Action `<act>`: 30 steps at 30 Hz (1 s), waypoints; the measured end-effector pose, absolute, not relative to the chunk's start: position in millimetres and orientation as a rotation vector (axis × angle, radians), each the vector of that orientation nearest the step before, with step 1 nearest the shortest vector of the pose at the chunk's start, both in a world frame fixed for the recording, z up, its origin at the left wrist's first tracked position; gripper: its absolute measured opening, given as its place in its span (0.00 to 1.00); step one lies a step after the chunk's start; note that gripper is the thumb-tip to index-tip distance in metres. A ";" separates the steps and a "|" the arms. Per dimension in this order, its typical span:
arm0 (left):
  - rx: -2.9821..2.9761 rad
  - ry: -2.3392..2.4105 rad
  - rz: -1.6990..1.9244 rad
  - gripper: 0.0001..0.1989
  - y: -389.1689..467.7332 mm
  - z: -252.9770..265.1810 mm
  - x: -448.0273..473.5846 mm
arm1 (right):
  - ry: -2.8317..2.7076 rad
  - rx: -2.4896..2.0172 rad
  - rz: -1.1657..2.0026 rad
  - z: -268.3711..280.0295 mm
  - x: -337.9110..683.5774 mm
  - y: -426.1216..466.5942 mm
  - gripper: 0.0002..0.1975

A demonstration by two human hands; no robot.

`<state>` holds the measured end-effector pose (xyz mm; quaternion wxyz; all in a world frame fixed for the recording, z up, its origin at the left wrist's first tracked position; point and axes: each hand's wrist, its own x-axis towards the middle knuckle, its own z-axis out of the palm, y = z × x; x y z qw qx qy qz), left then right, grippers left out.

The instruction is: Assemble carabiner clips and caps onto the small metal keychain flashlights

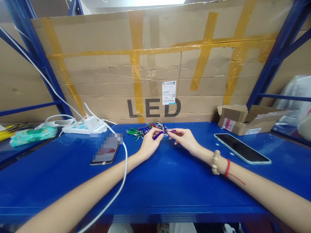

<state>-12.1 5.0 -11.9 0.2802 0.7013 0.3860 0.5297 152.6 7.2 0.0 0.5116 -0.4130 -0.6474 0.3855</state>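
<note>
My left hand (152, 142) is closed around a slim dark purple tube (158, 135), which points up and to the right. Facing it, my right hand (185, 139) pinches a small magenta-purple metallic piece (172, 130) between thumb and fingertips. The two parts are very close together; whether they touch I cannot tell. Just behind my hands lies a pile of small shiny metal tubes with clips (134, 132), in green, blue, red and silver. My left fingers hide part of this pile.
A phone (107, 150) lies on the left of the blue shelf (170, 187), near a white power strip (80, 127). Its white cable (125, 168) runs over my left forearm. On the right are another phone (243, 149) and an open cardboard box (239, 121). Tall cardboard (102, 81) stands behind.
</note>
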 end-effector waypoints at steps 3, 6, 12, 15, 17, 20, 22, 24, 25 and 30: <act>1.871 1.040 1.426 0.04 4.2 -11.0 -11.6 | -1.565 -0.988 0.926 -0.6 153.3 7.9 0.18; 1.864 1.046 1.431 0.04 3.8 -10.6 -11.5 | -1.575 -0.983 0.922 -0.9 153.4 8.1 0.18; 1.854 1.053 1.431 0.04 3.8 -10.7 -11.7 | -1.561 -0.978 0.929 0.0 152.1 6.5 0.17; 1.857 1.054 1.425 0.04 3.8 -10.8 -11.8 | -1.556 -0.973 0.929 0.1 152.2 6.9 0.19; 1.863 1.057 1.406 0.04 3.8 -10.8 -12.0 | -1.549 -0.962 0.944 -0.1 152.4 7.3 0.19; 1.882 1.070 1.407 0.04 3.3 -10.0 -12.5 | -1.535 -0.949 1.043 -0.4 151.7 6.1 0.19; 1.903 1.078 1.422 0.04 2.5 -8.8 -12.7 | -1.522 -0.942 1.177 -0.3 150.7 4.0 0.19; 1.916 1.084 1.433 0.03 1.5 -7.4 -12.6 | -1.501 -0.919 1.317 -0.1 149.8 1.6 0.18; 1.919 1.086 1.439 0.03 1.2 -6.9 -12.5 | -1.494 -0.904 1.366 0.1 149.6 0.6 0.18; 1.922 1.087 1.465 0.02 2.0 -7.3 -12.6 | -1.561 -0.885 1.370 2.1 150.7 -0.1 0.15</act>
